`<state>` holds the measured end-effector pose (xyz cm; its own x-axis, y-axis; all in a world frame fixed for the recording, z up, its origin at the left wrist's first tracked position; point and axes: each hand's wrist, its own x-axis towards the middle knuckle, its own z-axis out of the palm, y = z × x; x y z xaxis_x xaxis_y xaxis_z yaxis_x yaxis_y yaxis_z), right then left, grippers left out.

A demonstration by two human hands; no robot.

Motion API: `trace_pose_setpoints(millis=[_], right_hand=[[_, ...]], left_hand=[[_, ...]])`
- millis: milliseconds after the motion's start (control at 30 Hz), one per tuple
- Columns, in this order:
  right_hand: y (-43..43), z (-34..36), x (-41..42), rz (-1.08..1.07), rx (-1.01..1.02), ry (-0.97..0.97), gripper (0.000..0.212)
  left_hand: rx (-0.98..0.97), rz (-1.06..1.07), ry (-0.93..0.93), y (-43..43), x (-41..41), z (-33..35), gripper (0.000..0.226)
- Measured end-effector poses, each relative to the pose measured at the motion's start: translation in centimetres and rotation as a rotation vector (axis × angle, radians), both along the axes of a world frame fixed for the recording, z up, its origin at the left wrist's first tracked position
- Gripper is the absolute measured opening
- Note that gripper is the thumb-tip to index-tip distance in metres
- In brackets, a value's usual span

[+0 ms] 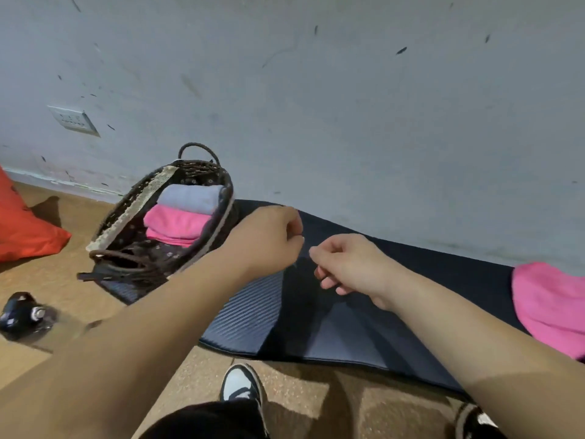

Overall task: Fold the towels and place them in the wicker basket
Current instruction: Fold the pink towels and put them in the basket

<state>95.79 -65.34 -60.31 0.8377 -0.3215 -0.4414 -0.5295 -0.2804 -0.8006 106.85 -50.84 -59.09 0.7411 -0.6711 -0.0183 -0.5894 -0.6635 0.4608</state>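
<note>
The person's forearms end in a left hand (269, 239) and a right hand (351, 264) with curled fingers, a pinch impossible to confirm; the unfolded pink towel (547, 308) lies well right of the nearer right fingers, and the wicker basket (133, 204) sits just left of the left fingers.

- A plain room of a home: we look down at a scuffed grey wall (348, 106) with a socket plate (74, 119).
- A dark ribbed mat (247, 308) lies on the speckled tan floor (79, 223), a wicker basket (133, 204) of folded towels (177, 223) at its end.
- An orange cushion (22, 226), perhaps a beanbag, shows at left.
</note>
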Motion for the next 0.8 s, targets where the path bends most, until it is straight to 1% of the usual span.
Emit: trace_pose_setpoints(millis=[67,167,267,300,367,433,467,533,600,667,700,733,767,800], right_hand=[[-3.0,-0.7,-3.6,-0.052,-0.041,0.019,0.025],[-7.4,-1.9,-8.1,-0.076,-0.112,0.078,0.031],[-11.5,-2.8,-11.9,-0.031,-0.279,0.136,0.034],[-12.7,-3.1,-13.1,-0.040,-0.335,0.138,0.032],[-15.0,-3.7,-15.8,-0.133,-0.385,0.094,0.024],[-17.1,-4.1,-17.8,-0.233,-0.438,0.056,0.018],[-18.3,-4.1,-18.5,-0.258,-0.501,0.047,0.019],[-20.6,-3.7,-19.5,-0.301,-0.651,0.034,0.024],[-22.8,-3.6,-20.2,-0.346,-0.756,0.089,0.038],[-24.9,-4.9,-21.2,-0.343,-0.733,0.277,0.059],[-25.6,-5.9,-21.7,-0.322,-0.691,0.378,0.066],[-26.0,-7.0,-22.2,-0.317,-0.661,0.419,0.066],[-26.4,-8.0,-22.6,-0.352,-0.646,0.392,0.058],[-26.7,-8.8,-22.9,-0.411,-0.644,0.327,0.044]], left_hand=[[-0.027,-0.043,0.091,-3.1,-3.1,-1.0,0.006],[-0.024,-0.093,0.175,-8.1,-7.3,-2.8,0.006],[-0.054,-0.141,0.235,-12.9,-10.8,-4.2,0.007],[-0.074,-0.164,0.249,-14.3,-11.9,-4.7,0.006],[-0.115,-0.213,0.272,-16.3,-13.9,-5.7,0.012],[-0.100,-0.272,0.254,-18.0,-15.3,-6.1,0.019],[-0.088,-0.298,0.240,-18.7,-15.8,-6.1,0.021],[-0.106,-0.309,0.250,-19.8,-16.5,-5.8,0.020],[-0.144,-0.280,0.280,-20.5,-17.0,-5.8,0.017],[-0.146,-0.274,0.288,-20.6,-17.4,-6.0,0.018],[-0.138,-0.277,0.287,-20.5,-17.7,-6.2,0.019],[-0.131,-0.278,0.288,-20.4,-17.8,-6.3,0.020],[-0.127,-0.279,0.291,-20.3,-18.0,-6.3,0.021],[-0.127,-0.282,0.296,-20.1,-18.1,-6.3,0.022]])
